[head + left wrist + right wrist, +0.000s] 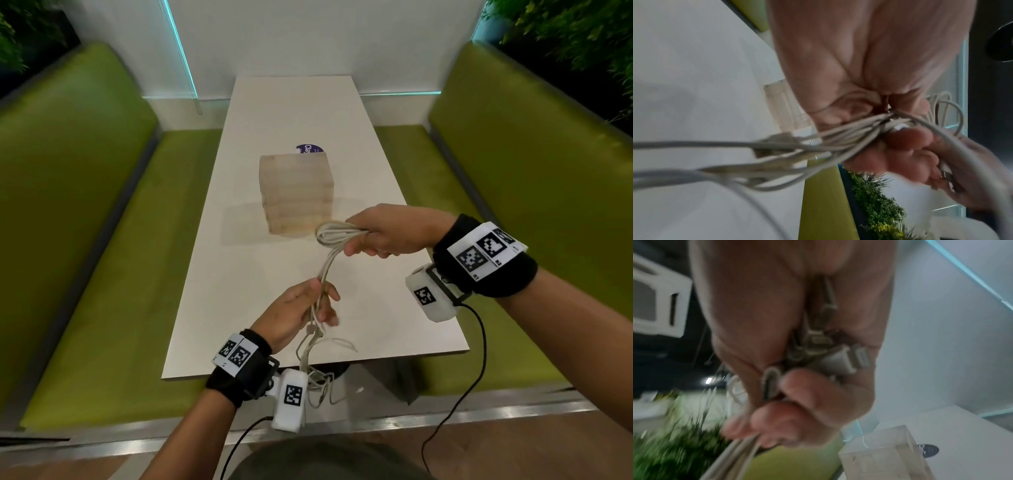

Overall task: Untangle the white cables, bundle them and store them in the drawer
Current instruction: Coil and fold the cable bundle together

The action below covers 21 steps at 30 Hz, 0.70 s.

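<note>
Several white cables (329, 260) stretch between both hands above the white table (274, 308). My right hand (383, 236) grips a folded loop of them just in front of the translucent drawer box (296, 192); their plug ends (840, 360) sit in its palm. Lower down, my left hand (308, 308) holds the strands between thumb and fingers, and the cables (818, 139) fan out from that grip. The loose tails (318, 377) hang tangled past the table's near edge. The drawer box looks closed.
A purple round sticker (309, 148) lies behind the box. Green bench seats (113, 274) flank the table on both sides, with a white wall at the far end. Black wrist-camera leads (472, 370) dangle near the table's front corner.
</note>
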Each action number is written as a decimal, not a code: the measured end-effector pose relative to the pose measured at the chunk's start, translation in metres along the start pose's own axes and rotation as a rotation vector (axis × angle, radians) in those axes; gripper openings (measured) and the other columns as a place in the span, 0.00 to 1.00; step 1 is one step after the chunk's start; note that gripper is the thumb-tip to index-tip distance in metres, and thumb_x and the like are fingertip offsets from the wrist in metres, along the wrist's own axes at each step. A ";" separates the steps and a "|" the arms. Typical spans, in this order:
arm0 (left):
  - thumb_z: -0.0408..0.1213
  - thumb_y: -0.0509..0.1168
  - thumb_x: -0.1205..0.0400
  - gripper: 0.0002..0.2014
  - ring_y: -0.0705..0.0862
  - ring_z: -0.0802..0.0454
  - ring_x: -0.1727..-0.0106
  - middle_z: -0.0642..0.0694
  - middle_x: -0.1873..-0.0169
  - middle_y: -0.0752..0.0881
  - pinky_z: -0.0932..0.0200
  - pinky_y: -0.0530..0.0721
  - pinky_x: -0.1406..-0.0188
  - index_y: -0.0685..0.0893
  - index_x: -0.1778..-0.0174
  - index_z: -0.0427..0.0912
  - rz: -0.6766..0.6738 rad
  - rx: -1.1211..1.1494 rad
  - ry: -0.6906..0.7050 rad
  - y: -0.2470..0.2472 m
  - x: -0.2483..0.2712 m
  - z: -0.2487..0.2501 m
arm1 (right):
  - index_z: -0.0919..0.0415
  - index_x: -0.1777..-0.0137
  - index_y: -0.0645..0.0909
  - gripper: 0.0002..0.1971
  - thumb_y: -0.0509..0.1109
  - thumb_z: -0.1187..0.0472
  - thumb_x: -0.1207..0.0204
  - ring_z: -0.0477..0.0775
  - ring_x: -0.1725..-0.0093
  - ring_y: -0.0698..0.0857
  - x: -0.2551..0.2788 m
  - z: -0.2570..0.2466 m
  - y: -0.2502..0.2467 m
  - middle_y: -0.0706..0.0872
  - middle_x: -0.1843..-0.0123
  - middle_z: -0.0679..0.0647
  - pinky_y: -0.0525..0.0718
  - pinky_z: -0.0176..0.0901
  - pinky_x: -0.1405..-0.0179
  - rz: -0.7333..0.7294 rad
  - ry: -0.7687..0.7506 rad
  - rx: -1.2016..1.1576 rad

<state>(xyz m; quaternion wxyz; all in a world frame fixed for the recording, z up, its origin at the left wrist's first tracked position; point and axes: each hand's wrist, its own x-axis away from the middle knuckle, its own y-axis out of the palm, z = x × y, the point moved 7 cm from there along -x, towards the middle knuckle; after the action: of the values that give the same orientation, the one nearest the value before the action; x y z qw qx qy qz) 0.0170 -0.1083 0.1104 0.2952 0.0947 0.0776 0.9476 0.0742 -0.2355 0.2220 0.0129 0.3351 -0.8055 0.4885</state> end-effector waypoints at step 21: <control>0.34 0.52 0.11 0.13 0.85 0.53 0.63 0.44 0.59 0.88 0.63 0.85 0.58 0.81 0.44 0.34 0.485 0.403 0.061 -0.017 -0.012 0.020 | 0.63 0.47 0.73 0.27 0.72 0.39 0.29 0.59 0.57 0.82 -0.033 0.004 0.077 0.83 0.53 0.58 0.80 0.54 0.57 0.358 0.069 -0.064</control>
<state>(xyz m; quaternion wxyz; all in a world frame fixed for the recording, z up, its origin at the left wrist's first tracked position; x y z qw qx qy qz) 0.0402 -0.0992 0.1252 0.0334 0.1386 0.2477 0.9583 0.0585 -0.1991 0.1488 -0.0360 0.1687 -0.8666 0.4682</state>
